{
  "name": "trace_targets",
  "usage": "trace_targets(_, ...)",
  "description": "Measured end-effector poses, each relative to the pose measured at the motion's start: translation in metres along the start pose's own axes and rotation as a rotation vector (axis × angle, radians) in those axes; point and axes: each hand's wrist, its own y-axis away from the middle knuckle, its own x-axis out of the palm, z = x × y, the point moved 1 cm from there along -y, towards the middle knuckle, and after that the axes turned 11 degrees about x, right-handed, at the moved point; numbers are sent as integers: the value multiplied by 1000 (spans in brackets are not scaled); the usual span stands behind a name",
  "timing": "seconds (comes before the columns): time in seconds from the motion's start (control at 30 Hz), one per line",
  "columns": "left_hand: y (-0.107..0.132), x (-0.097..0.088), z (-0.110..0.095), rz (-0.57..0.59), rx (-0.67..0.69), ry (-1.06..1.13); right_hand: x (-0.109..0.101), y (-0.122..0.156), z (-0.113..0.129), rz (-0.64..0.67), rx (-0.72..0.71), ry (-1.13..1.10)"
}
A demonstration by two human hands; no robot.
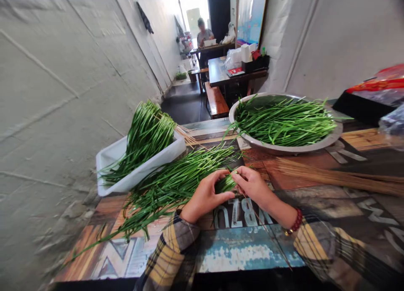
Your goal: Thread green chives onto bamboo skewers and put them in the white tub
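Note:
Green garlic chives (229,183) form a small bunch between my two hands, above the table's near middle. My left hand (210,194) curls around this bunch, thumb toward the right. At the bunch's pale cut ends, the fingertips of my right hand (251,183) are pinched together. Thin skewers (274,236) slant from beneath my right hand toward the table's near edge; whether its fingers touch them is hidden. Loose chives (183,173) lie in a pile just left of and behind my hands.
A white plastic tray (142,177) at the left holds bundled chives (148,131) with skewer ends sticking out. More chives fill a metal basin (284,149) at back right. Bamboo skewers (334,175) lie at the right. Another person (205,34) sits at a far table.

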Motion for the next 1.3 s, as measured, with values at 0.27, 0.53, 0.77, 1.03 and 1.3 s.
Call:
trace_targets(0.27,3,-18,-31,257,-83,-974,-14,3,15,-149,-133,-161)
trace_targets(0.53,25,-82,-50,219,-215,-1240,-28,-5,16,-189,-125,-454)
trace_targets(0.77,57,-118,-15,68,-353,-768,-40,-11,16,-199,-161,-576)
trace_targets(1.03,50,-126,-10,-107,-338,-419,-44,-10,21,-138,-177,-594)
trace_targets(1.3,21,-105,-60,-221,-220,-312,-33,-5,18,-42,-182,-482)
